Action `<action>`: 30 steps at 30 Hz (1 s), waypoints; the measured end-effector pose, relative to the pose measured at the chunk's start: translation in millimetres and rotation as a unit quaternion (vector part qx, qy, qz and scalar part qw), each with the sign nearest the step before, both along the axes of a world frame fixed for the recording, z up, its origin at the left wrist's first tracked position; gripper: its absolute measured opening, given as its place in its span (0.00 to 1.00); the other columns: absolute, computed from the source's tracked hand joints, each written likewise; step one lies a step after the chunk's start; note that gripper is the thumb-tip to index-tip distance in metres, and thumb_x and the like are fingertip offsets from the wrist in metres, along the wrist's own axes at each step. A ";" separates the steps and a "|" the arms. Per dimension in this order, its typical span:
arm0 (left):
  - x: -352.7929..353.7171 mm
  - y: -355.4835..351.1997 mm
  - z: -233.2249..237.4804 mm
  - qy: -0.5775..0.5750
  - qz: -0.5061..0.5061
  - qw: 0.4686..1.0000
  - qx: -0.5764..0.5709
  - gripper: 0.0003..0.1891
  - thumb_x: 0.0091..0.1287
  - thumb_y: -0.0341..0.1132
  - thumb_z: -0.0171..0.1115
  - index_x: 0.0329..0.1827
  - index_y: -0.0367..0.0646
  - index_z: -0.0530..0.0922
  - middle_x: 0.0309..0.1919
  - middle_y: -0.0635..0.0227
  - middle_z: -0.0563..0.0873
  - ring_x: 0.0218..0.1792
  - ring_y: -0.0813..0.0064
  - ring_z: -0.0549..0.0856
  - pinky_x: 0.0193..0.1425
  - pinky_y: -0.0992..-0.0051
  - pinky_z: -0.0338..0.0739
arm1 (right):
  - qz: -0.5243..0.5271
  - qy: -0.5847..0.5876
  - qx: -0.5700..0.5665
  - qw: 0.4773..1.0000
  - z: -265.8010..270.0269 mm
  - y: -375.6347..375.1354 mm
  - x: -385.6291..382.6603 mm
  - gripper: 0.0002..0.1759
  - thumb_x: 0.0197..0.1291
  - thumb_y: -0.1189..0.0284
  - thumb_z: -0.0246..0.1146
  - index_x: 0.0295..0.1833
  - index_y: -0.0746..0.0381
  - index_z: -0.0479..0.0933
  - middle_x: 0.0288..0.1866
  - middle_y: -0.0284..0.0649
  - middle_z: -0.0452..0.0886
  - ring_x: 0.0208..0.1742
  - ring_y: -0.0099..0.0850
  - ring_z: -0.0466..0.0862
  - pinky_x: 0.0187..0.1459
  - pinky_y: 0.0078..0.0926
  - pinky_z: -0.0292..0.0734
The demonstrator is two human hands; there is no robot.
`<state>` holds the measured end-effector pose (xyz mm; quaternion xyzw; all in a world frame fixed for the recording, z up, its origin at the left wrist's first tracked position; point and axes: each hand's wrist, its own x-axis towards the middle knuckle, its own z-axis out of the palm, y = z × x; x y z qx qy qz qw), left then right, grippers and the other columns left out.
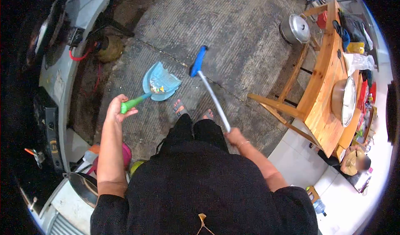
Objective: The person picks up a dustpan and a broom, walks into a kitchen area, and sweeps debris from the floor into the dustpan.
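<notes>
We see a concrete floor (250, 35) and a wooden table (323, 110) to the right. The right hand (235, 135) is closed round the pole of a blue-headed broom (198, 61), with the head well beyond the fingers. The left hand (116, 110) grips the green handle of a dustpan (160, 82), and the pan lies just past the fingers.

Dustpan (161, 84): light blue scoop, green handle, front edge ragged. Handle end gripped in left hand (116, 110), scoop pointing away from body. Small multicoloured litter sits in scoop. Floor contact unclear.
Broom (198, 63): blue head, thin pale shaft. Shaft runs diagonally from right hand (234, 135) to head. Head just right of dustpan, not touching.
</notes>
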<state>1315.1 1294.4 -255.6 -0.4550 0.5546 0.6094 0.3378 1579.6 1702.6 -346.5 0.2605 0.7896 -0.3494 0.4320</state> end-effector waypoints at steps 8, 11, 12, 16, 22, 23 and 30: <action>6.3 -5.0 -2.4 0.025 0.002 1.000 0.006 0.10 0.54 0.35 0.52 0.35 0.38 0.70 0.31 0.57 0.73 0.25 0.63 0.76 0.27 0.62 0.80 | 0.052 0.003 0.079 0.995 92.2 -13.3 -69.9 0.22 0.52 0.59 0.59 0.36 0.71 0.73 0.29 0.54 0.78 0.34 0.48 0.78 0.38 0.36 0.72; 7.7 -7.1 -3.1 0.043 0.017 0.999 0.017 0.10 0.54 0.35 0.52 0.34 0.38 0.70 0.30 0.57 0.73 0.25 0.64 0.76 0.26 0.63 0.80 | 0.051 0.042 0.118 0.991 70.5 5.0 -82.7 0.21 0.52 0.60 0.59 0.36 0.71 0.73 0.30 0.54 0.78 0.35 0.46 0.79 0.39 0.36 0.72; 7.2 -6.5 -4.2 0.043 0.018 0.999 0.019 0.10 0.54 0.35 0.52 0.34 0.38 0.70 0.30 0.57 0.73 0.25 0.64 0.76 0.26 0.63 0.80 | 0.019 0.038 0.115 0.992 61.1 4.0 -89.2 0.21 0.52 0.61 0.59 0.36 0.72 0.73 0.29 0.54 0.78 0.33 0.46 0.79 0.37 0.36 0.73; 3.4 -1.3 -1.9 0.038 0.018 0.999 -0.003 0.10 0.53 0.35 0.53 0.33 0.38 0.70 0.28 0.57 0.74 0.23 0.65 0.76 0.25 0.65 0.80 | 0.016 -0.051 0.098 0.994 23.1 -30.3 -83.8 0.23 0.52 0.60 0.59 0.37 0.73 0.72 0.24 0.52 0.76 0.25 0.41 0.79 0.26 0.34 0.73; 2.2 -8.6 -3.3 0.045 0.016 0.999 0.002 0.10 0.53 0.35 0.53 0.33 0.38 0.70 0.27 0.59 0.74 0.24 0.67 0.76 0.25 0.66 0.80 | -0.020 -0.056 -0.017 0.998 77.2 -35.2 -71.1 0.25 0.53 0.56 0.58 0.34 0.72 0.72 0.20 0.45 0.75 0.20 0.36 0.78 0.23 0.33 0.72; 1.8 -10.4 -2.5 0.036 0.009 0.999 0.002 0.10 0.53 0.35 0.54 0.33 0.38 0.70 0.27 0.60 0.74 0.24 0.68 0.76 0.25 0.66 0.79 | -0.014 -0.027 0.008 1.000 91.1 -34.0 -78.4 0.25 0.53 0.55 0.58 0.34 0.71 0.72 0.17 0.42 0.73 0.16 0.33 0.75 0.20 0.32 0.69; -0.4 -6.4 -1.9 0.074 0.044 0.996 -0.003 0.09 0.53 0.36 0.54 0.33 0.40 0.72 0.27 0.62 0.74 0.24 0.69 0.76 0.24 0.68 0.78 | -0.052 -0.112 0.053 0.991 27.4 -28.9 -118.4 0.25 0.52 0.57 0.59 0.39 0.72 0.73 0.35 0.58 0.77 0.41 0.49 0.78 0.44 0.36 0.72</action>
